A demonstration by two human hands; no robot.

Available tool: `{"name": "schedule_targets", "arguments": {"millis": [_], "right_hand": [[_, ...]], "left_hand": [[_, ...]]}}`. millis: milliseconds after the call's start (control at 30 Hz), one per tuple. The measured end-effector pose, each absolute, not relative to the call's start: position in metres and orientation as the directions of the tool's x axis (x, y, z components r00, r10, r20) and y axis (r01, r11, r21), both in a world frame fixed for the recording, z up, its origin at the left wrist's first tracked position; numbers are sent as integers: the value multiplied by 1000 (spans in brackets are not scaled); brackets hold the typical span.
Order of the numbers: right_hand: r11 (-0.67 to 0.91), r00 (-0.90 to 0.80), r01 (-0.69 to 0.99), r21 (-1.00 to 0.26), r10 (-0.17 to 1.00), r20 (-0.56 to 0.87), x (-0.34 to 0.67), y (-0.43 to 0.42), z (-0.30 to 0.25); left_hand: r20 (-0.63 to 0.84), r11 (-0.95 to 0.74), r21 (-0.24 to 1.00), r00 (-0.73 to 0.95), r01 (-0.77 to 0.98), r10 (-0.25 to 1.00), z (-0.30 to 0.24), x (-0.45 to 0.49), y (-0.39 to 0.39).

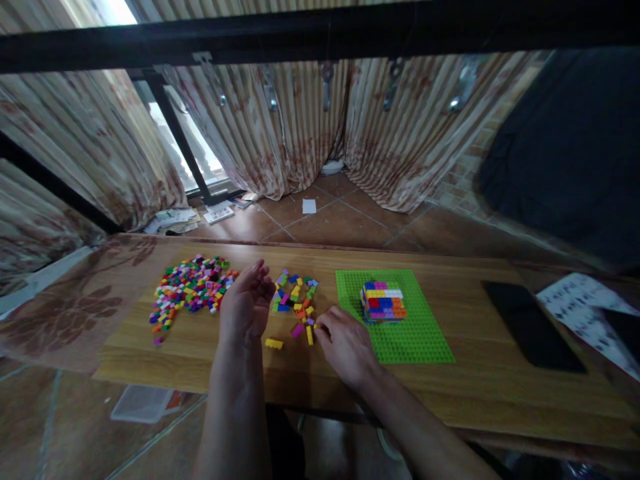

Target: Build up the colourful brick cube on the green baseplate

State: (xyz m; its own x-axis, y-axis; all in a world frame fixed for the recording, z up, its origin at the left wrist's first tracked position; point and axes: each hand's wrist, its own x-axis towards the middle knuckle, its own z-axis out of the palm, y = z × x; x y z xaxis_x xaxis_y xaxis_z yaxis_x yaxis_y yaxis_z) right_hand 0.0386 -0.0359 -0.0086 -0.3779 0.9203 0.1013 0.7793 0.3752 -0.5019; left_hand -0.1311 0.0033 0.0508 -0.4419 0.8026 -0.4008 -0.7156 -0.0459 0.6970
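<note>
My left hand (249,300) is raised between two groups of toy bricks, palm turned up and inward, fingers loosely bent and apart; I see nothing held in it. Fingertips of my right hand (349,343) are pinched together at the edge of the smaller group of loose bricks (296,291); whatever is between them is too small and hidden to make out. Just left of those fingertips lies a long yellow brick (310,335), with a magenta brick (298,331) beside it. Another yellow brick (273,344) lies nearer me. A multicoloured block of stacked bricks (384,302) stands on the green baseplate (420,340).
A large heap of mixed bricks (193,287) covers the left part of the wooden table (470,393). Toward the right end lies a flat black panel (533,327), with a printed sheet (583,313) beyond it. A black bar (300,33) crosses above.
</note>
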Motion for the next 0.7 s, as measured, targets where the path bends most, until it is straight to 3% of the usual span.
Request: {"name": "schedule_targets", "arguments": {"millis": [367, 533, 700], "right_hand": [[387, -235, 540, -748, 922, 307, 55, -37, 1], [446, -278, 525, -725, 895, 349, 60, -40, 1], [448, -339, 587, -674, 892, 298, 58, -41, -2]], "left_hand": [[-413, 24, 725, -408, -688, 814, 51, -126, 5], [-404, 36, 730, -388, -683, 828, 50, -122, 6], [-391, 39, 735, -377, -676, 839, 47, -119, 8]]}}
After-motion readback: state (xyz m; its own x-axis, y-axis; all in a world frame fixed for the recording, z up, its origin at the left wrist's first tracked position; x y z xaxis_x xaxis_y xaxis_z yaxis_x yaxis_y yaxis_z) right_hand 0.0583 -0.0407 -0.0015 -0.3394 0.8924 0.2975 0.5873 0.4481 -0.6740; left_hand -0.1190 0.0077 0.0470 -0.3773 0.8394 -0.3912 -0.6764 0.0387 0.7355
